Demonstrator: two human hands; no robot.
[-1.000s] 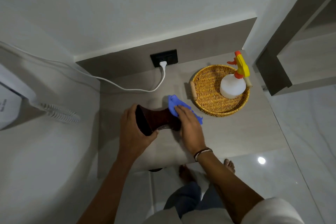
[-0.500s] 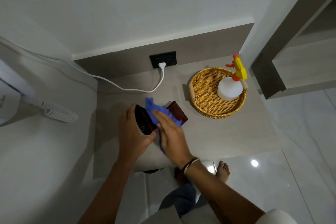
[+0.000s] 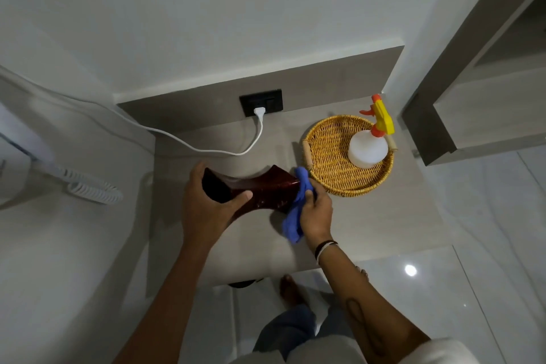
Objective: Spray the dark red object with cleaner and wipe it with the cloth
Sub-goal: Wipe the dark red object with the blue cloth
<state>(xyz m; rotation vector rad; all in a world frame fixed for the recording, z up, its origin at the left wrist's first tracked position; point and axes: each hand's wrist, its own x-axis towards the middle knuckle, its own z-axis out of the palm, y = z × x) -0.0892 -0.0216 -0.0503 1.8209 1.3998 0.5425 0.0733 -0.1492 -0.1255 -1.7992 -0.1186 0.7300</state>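
Dark red object [image 3: 260,190] in left hand's [image 3: 206,210] grip, right hand [image 3: 316,216] clutching blue cloth [image 3: 297,213]

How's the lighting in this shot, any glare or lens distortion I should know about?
Head view: dim, soft indoor light; a bright glare spot on the glossy white floor tile; small highlights on the glossy dark red curved object; wide-angle bending of the grey wall edges; the crumpled blue cloth looks slightly soft.

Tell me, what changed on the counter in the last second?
The right hand slid the blue cloth along the dark red object toward the left hand and back to the end near the basket. The left hand kept gripping the other end. The spray bottle stayed in the basket.
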